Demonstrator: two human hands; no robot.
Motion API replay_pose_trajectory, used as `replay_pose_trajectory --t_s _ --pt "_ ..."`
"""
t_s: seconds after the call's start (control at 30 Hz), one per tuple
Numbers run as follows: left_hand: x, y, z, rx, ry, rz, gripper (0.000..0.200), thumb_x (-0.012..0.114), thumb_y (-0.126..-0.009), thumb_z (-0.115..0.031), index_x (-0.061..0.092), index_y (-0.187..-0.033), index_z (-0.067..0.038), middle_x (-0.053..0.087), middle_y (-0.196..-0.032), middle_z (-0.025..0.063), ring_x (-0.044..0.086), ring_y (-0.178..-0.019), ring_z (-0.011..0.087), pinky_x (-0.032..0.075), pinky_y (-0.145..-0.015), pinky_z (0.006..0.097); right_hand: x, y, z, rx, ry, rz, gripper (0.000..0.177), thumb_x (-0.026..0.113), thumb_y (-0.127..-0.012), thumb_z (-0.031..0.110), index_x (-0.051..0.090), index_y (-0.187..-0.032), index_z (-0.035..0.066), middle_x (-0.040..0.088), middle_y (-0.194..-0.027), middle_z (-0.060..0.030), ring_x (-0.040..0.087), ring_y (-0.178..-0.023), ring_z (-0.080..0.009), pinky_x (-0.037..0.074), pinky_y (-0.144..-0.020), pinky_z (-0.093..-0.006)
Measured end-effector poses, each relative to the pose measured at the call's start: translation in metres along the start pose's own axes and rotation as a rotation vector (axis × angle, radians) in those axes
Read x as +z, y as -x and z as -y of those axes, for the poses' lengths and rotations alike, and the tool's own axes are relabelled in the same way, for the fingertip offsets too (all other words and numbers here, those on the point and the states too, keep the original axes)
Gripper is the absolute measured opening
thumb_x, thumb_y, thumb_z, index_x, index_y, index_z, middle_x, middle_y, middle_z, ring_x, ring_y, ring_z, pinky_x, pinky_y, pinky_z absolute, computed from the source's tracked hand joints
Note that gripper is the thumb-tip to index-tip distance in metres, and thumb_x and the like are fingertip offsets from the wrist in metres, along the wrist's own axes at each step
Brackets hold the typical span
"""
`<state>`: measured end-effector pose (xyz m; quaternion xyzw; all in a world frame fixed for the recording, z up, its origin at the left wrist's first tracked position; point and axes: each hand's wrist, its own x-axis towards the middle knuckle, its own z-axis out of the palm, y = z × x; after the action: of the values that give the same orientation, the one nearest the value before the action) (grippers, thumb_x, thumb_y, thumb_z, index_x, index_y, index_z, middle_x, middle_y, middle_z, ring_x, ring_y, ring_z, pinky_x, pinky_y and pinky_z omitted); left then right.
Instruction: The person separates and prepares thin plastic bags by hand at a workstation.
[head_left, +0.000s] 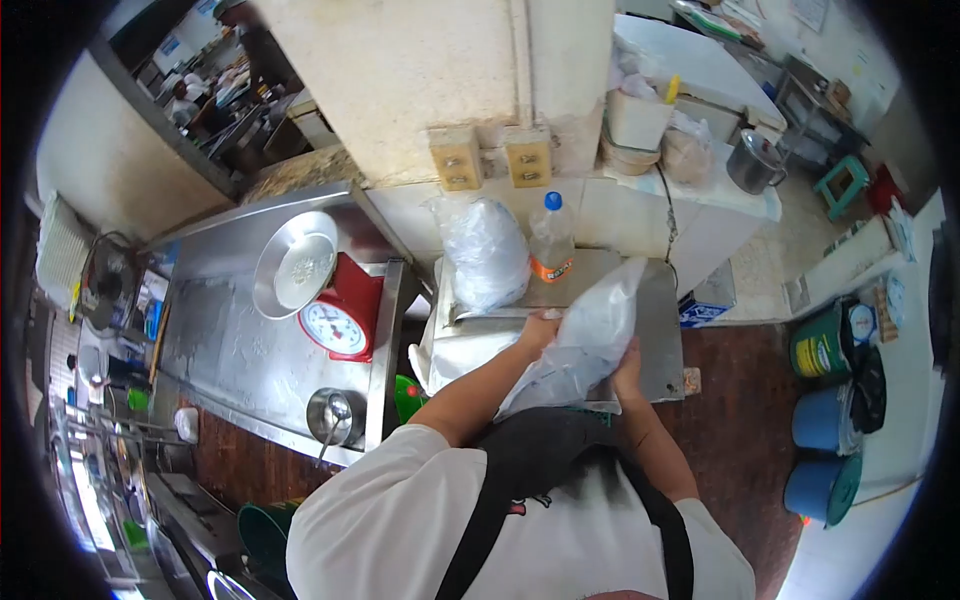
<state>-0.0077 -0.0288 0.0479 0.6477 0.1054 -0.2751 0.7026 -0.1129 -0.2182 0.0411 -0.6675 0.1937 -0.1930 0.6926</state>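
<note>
A translucent plastic bag (595, 325), full and pale, lies tilted across the metal top in front of my body. My left hand (541, 330) grips its left side, with the fingers partly hidden by the plastic. On the opposite side, my right hand (627, 372) holds the bag, its fingertips mostly behind it. Just beyond my left hand stands another stuffed clear plastic bag (484, 255). Beside that is a clear bottle (552, 240) with a blue cap and an orange label.
To the left, a red scale (350, 305) with a metal pan (296, 265) stands on a steel counter (215, 345). A steel pot (335, 415) with a ladle sits near its front edge. Blue bins (822, 418) line the right wall. Another person (262, 50) stands in the far room.
</note>
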Motion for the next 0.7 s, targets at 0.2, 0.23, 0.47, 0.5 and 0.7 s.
replay_pose_trajectory --t_s 0.2,0.23,0.47,0.5,0.7 --pt "-0.024 0.001 -0.037 0.237 -0.609 -0.076 0.046 0.073 -0.086 -0.03 0.062 -0.121 -0.002 0.071 -0.096 0.0126 0.067 -0.079 0.022 0.053 -0.073 0.0371 -0.022 -0.034 0.009 0.04 0.291 0.147 0.051 0.061 -0.096 0.021 0.041 -0.138 0.0 0.062 -0.117 -0.02 0.061 -0.104 -0.0268 0.049 -0.089 -0.0384" --pt "-0.028 0.026 -0.065 0.237 -0.724 -0.08 0.053 0.075 -0.085 -0.031 0.06 -0.126 -0.001 0.071 -0.097 0.0099 0.066 -0.078 0.021 0.054 -0.071 0.0371 -0.029 -0.034 0.032 0.078 0.305 0.117 0.055 0.061 -0.096 0.023 0.039 -0.141 0.0 0.06 -0.123 -0.0216 0.06 -0.11 -0.0277 0.048 -0.092 -0.0394" --pt "0.01 0.086 -0.088 0.855 -0.529 0.047 0.065 0.075 -0.083 -0.031 0.051 -0.137 -0.004 0.061 -0.125 0.0222 0.062 -0.113 0.0346 0.047 -0.096 0.0392 0.029 0.0 0.188 -0.544 0.322 0.219 0.082 0.071 -0.088 0.037 0.03 -0.147 -0.001 0.044 -0.143 -0.0239 0.047 -0.129 -0.0342 0.038 -0.107 -0.0422" --pt "0.017 0.091 -0.08 0.826 -0.498 0.066 0.066 0.075 -0.082 -0.031 0.05 -0.138 -0.004 0.059 -0.128 0.0225 0.06 -0.116 0.0351 0.046 -0.098 0.0394 0.034 0.005 0.185 -0.49 0.371 0.209 0.084 0.073 -0.086 0.037 0.031 -0.147 -0.002 0.044 -0.143 -0.0242 0.047 -0.129 -0.0352 0.038 -0.107 -0.0428" --pt "-0.015 0.085 -0.072 0.369 -0.625 0.24 0.076 0.078 -0.081 -0.039 0.047 -0.139 -0.003 0.06 -0.127 0.0217 0.063 -0.111 0.034 0.046 -0.098 0.039 0.023 0.017 0.128 -0.339 0.341 0.251 0.086 0.079 -0.079 0.03 0.034 -0.144 -0.004 0.045 -0.139 -0.0245 0.048 -0.127 -0.0388 0.039 -0.106 -0.0447"
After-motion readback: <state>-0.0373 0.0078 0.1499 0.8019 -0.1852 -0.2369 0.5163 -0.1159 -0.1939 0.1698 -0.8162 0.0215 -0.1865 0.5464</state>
